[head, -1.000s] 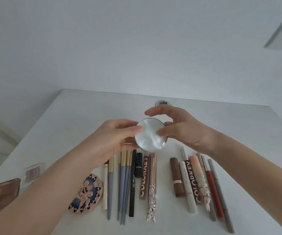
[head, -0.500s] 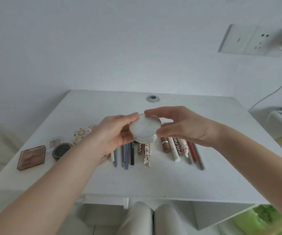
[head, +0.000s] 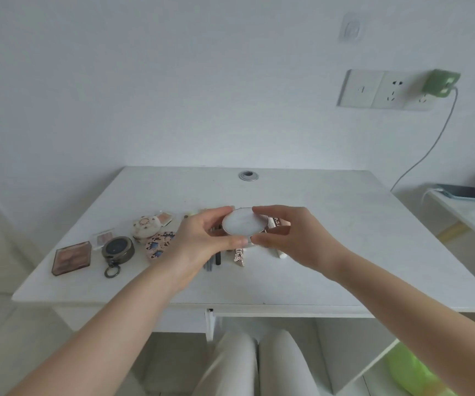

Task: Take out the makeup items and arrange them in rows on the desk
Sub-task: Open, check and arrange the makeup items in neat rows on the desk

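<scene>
Compact unmoved — hands still gripping.

Very little writing can be read here. On the white desk, a slim brown makeup tube shows part of a word in white capitals just beside the right hand. Only the letters "EV" are clear (the rest is hidden behind the fingers and the round compact held in front of it). The palettes, the patterned cases and the pencils on the desk show no lettering that can be made out. The wall sockets carry no legible marks.
</scene>
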